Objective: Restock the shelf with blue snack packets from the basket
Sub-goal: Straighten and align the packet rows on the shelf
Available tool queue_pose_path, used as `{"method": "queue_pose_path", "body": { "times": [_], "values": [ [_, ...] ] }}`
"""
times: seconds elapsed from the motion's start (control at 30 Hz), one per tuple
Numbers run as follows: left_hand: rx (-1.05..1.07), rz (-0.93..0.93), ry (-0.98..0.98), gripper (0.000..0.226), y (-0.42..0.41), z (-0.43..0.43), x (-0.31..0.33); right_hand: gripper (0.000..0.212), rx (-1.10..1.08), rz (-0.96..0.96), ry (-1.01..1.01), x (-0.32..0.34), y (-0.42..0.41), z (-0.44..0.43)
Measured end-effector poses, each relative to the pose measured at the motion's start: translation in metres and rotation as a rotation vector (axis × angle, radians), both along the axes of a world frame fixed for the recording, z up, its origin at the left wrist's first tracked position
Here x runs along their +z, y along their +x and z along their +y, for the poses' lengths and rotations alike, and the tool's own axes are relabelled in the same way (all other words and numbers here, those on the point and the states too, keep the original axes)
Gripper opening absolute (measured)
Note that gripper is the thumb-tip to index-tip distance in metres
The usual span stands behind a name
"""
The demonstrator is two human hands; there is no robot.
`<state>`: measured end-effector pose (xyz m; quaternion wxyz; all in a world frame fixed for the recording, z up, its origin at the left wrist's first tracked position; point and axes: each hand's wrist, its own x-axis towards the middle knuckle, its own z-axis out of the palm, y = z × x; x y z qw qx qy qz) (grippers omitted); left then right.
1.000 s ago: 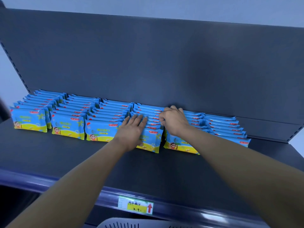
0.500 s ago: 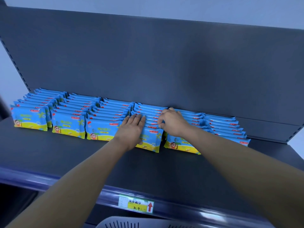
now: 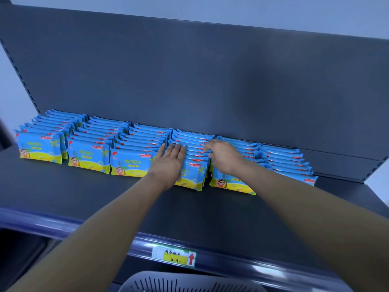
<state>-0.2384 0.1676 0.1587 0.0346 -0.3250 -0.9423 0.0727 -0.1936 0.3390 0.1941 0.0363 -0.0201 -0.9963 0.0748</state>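
Left hand (image 3: 168, 163) lies flat, fingers straight, pressing on the front and top of the fourth row of blue snack packets (image 3: 193, 171). The right hand (image 3: 225, 157) sits just at its 3 o'clock, fingers curled over the top edges of packets further back in that row; the thumb is hidden, so we read it as gripping them. We count six rows standing on edge on the shelf (image 3: 105, 199), running 9 o'clock to 3 o'clock against the back panel (image 3: 189, 70), fronts facing us. Of the basket (image 3: 189, 284) we see only a grey slotted rim at 6 o'clock, contents out of view. Risks, as we judge them: the packets look thin and slick and lean on each other, so a hard push from the left hand could slide the front packet toward 6 o'clock or fan the row. A tug by the right hand could drag neighbours from the fifth row just beside it at 3 o'clock and skew the staggered rightmost rows. Writing: the yellow price tag (image 3: 174, 255) on the shelf lip at 6 o'clock reads "2.9", with a red up arrow and Chinese characters too blurred for us. Packet fronts carry Chinese characters, a red label strip and a cartoon figure in sunglasses; no brand legible.
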Motion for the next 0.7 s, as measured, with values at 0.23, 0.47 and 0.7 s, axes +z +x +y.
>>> {"method": "queue_pose_path", "body": {
  "times": [0.23,0.47,0.7],
  "values": [
    [-0.009,0.034,0.046,0.092,0.013,-0.007,0.016,0.031,0.040,0.118,0.117,0.018,0.028,0.001],
    [-0.114,0.129,0.177,0.080,0.032,-0.022,0.038,0.037,-0.119,0.084,0.186,0.029,0.068,0.014],
    [-0.315,0.168,0.270,0.069,0.062,-0.033,0.048,0.043,-0.237,0.094,0.290,0.030,0.122,-0.018]
  ]
}}
